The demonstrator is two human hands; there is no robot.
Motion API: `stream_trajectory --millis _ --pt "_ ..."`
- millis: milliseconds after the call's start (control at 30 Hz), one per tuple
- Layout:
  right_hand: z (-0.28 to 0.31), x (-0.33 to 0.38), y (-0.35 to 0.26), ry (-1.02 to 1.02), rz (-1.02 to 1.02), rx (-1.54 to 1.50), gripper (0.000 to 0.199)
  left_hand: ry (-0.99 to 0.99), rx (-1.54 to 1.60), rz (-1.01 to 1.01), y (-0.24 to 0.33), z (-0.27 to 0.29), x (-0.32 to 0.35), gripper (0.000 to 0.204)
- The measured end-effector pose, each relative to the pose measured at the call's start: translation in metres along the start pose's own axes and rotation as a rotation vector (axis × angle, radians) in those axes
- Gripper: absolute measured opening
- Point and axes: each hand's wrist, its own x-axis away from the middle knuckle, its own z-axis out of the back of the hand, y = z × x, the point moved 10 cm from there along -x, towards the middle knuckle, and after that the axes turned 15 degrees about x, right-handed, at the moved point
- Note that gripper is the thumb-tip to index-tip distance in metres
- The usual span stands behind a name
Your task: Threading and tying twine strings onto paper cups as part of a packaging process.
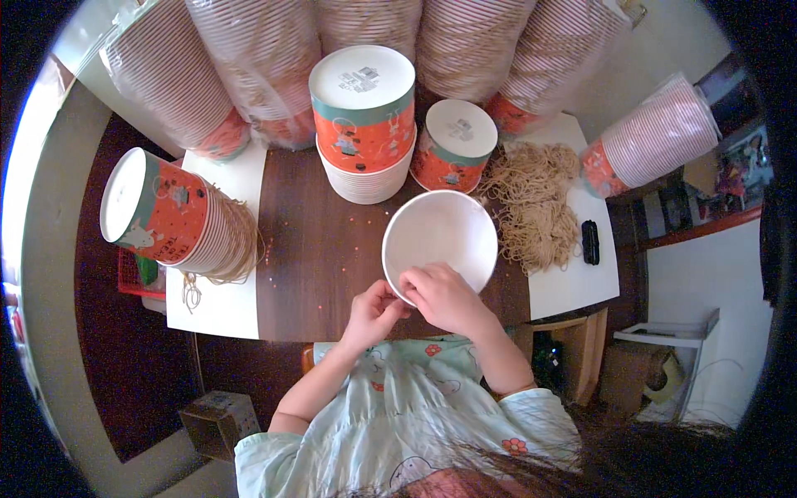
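Gripping the near rim of a white round paper bowl point(440, 236): left hand point(374, 314) and right hand point(444, 297), fingers curled shut, beside tan string pile point(535, 207).

Cup stacks point(364, 124) — string pile point(535, 207)

The person wears a pale mint short-sleeved top point(398, 415) with small red flowers, perhaps cartoon figures; 2 forearms bare.

Soft indoor light, heavy fisheye bend

Even daylight is falling on my counter point(324, 249) with hardly any shadow; the white bowl point(440, 236) is glowing almost washed out, a bright bluish glare is bleeding in at the left rim, and the edges are curving and going dark and soft.
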Motion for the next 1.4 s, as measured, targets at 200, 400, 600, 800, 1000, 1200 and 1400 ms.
stream_trajectory --millis 200,400,600,800,1000,1200,1400 --pt "-0.009 0.001 0.004 -0.126 0.046 -0.070 0.012 -0.048 0.179 0.144 -0.022 -0.009 0.013 0.015" --pt "-0.015 -0.004 0.005 -0.179 0.035 -0.152 0.013 -0.004 0.061 -0.086 -0.014 -0.001 0.016 0.024" --pt "-0.017 -0.007 0.004 -0.153 0.086 -0.140 0.012 0.098 -0.332 -0.099 0.006 0.000 0.019 0.016" --pt "-0.017 -0.005 0.002 -0.304 0.086 -0.206 0.017 0.012 -0.307 -0.284 0.025 0.000 0.020 0.003" --pt "-0.016 0.002 0.024 -0.352 0.048 -0.043 0.024 -0.076 0.322 -0.132 0.042 0.017 0.019 0.006" --pt "0.016 0.001 0.016 -0.217 0.025 -0.036 0.018 -0.226 0.716 0.046 0.072 -0.012 0.019 0.015" --pt "0.048 0.000 -0.015 0.012 0.252 -0.206 0.013 -0.084 -0.011 0.036 0.053 -0.017 -0.001 0.015"
